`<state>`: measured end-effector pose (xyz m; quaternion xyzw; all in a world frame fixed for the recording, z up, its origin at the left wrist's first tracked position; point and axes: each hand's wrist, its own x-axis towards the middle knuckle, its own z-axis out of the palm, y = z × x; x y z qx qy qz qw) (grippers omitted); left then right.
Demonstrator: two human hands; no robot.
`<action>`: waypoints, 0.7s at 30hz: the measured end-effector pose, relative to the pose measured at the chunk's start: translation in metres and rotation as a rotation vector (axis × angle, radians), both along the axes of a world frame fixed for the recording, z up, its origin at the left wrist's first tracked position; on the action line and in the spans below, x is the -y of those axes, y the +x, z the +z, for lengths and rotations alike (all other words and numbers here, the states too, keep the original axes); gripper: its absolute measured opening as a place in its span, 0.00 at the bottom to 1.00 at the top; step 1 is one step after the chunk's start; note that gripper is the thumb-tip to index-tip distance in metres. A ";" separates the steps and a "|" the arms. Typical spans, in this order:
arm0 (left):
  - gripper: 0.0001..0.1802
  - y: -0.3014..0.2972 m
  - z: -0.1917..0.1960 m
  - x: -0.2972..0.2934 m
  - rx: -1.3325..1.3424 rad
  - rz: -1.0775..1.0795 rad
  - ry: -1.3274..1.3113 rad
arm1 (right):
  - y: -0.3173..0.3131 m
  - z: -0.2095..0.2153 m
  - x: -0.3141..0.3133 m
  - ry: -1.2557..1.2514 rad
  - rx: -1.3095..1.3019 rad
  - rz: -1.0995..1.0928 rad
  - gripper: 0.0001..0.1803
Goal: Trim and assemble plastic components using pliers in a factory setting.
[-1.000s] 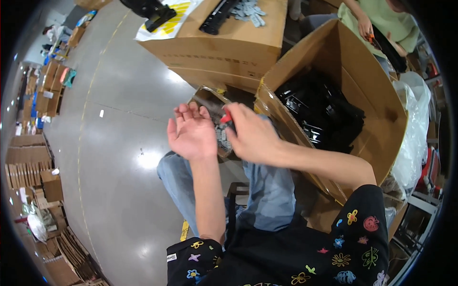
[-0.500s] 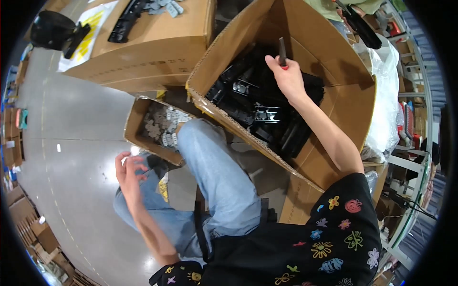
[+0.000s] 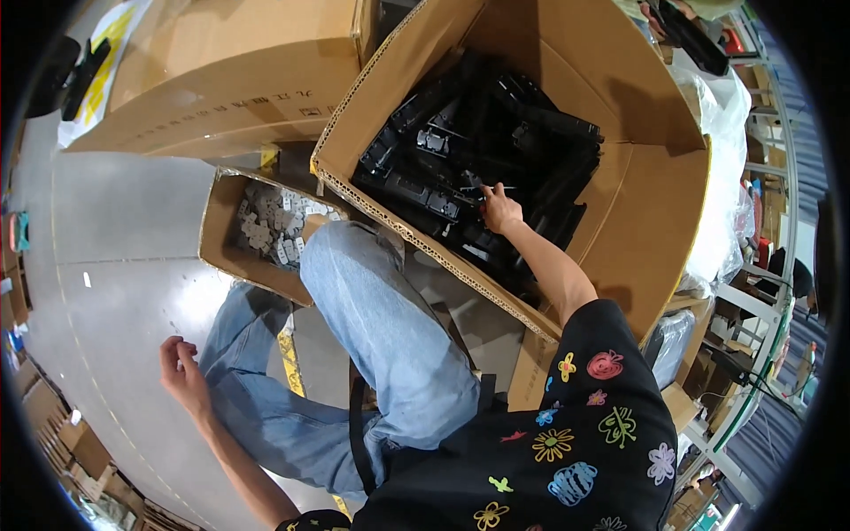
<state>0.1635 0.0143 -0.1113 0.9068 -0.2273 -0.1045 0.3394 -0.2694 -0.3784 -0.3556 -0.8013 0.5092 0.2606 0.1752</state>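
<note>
My right hand [image 3: 503, 211] is deep in a large cardboard box [image 3: 646, 230], low over a jumble of long black plastic parts [image 3: 425, 195]. Its fingers are closed, and a thin dark blade [image 3: 472, 180] shows just past the fingertips. The handle is hidden in the hand. Off to the left, my left hand [image 3: 183, 376] hangs in the air beside my knee, holding nothing, its fingers loosely curled and apart.
A smaller carton [image 3: 211, 221] with many small grey pieces [image 3: 274, 221] stands on the floor near my knee. Another large cardboard box [image 3: 239, 80] is at the far left. Plastic-wrapped goods [image 3: 708, 195] and shelving [image 3: 753, 301] line the right side.
My right hand has gone down from above the box, with its flat-bladed tool, onto the black parts. My left hand has moved left and nearer to me. The view has shifted.
</note>
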 end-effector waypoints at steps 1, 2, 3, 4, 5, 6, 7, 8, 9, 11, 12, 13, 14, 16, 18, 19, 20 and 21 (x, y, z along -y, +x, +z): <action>0.06 -0.002 -0.002 0.005 -0.040 0.005 0.005 | -0.003 -0.005 0.002 -0.082 0.034 0.002 0.22; 0.06 -0.004 -0.004 0.007 -0.080 0.011 0.008 | -0.004 -0.006 0.000 -0.093 0.036 0.005 0.22; 0.06 -0.004 -0.010 0.008 -0.099 -0.012 -0.020 | -0.003 -0.009 0.001 -0.063 0.077 -0.037 0.20; 0.06 -0.006 -0.010 0.012 -0.095 -0.006 -0.032 | -0.005 -0.010 0.000 -0.032 0.114 -0.083 0.17; 0.06 -0.009 -0.011 0.018 -0.102 -0.036 -0.041 | -0.007 -0.011 0.001 -0.022 0.096 -0.107 0.17; 0.06 -0.013 -0.007 0.020 -0.102 -0.059 -0.037 | -0.005 -0.010 -0.004 -0.022 0.108 -0.095 0.17; 0.07 -0.017 -0.006 0.026 -0.087 -0.042 -0.093 | -0.008 -0.006 -0.006 -0.042 0.103 -0.071 0.16; 0.07 -0.023 -0.001 0.029 -0.083 -0.039 -0.101 | -0.013 -0.003 -0.005 -0.061 0.097 -0.049 0.15; 0.08 -0.025 0.007 0.033 -0.261 0.038 -0.166 | -0.017 0.004 -0.001 -0.095 0.166 -0.076 0.14; 0.09 -0.024 0.008 0.028 -0.378 0.095 -0.236 | -0.015 0.022 0.009 -0.257 0.418 -0.245 0.12; 0.09 -0.023 0.003 0.022 -0.378 0.097 -0.240 | -0.007 0.044 0.019 -0.319 0.520 -0.365 0.10; 0.08 -0.018 -0.003 0.016 -0.403 0.099 -0.285 | 0.002 0.064 0.029 -0.334 0.683 -0.450 0.10; 0.08 -0.017 -0.007 0.016 -0.431 0.102 -0.337 | 0.010 0.092 0.038 -0.354 0.846 -0.528 0.09; 0.09 -0.030 0.010 0.034 -0.460 0.106 -0.318 | 0.048 0.183 0.029 -0.497 1.116 -0.383 0.10; 0.11 -0.036 0.022 0.048 -0.611 0.028 -0.352 | 0.075 0.258 0.017 -0.370 1.418 -0.006 0.16; 0.12 -0.041 0.028 0.056 -0.720 -0.045 -0.386 | 0.095 0.301 0.002 -0.417 1.377 0.279 0.19; 0.14 -0.044 0.028 0.063 -0.808 -0.156 -0.422 | 0.115 0.347 -0.016 -0.465 1.324 0.564 0.21; 0.15 -0.049 0.022 0.074 -0.945 -0.193 -0.473 | 0.131 0.381 -0.034 -0.472 1.175 0.800 0.20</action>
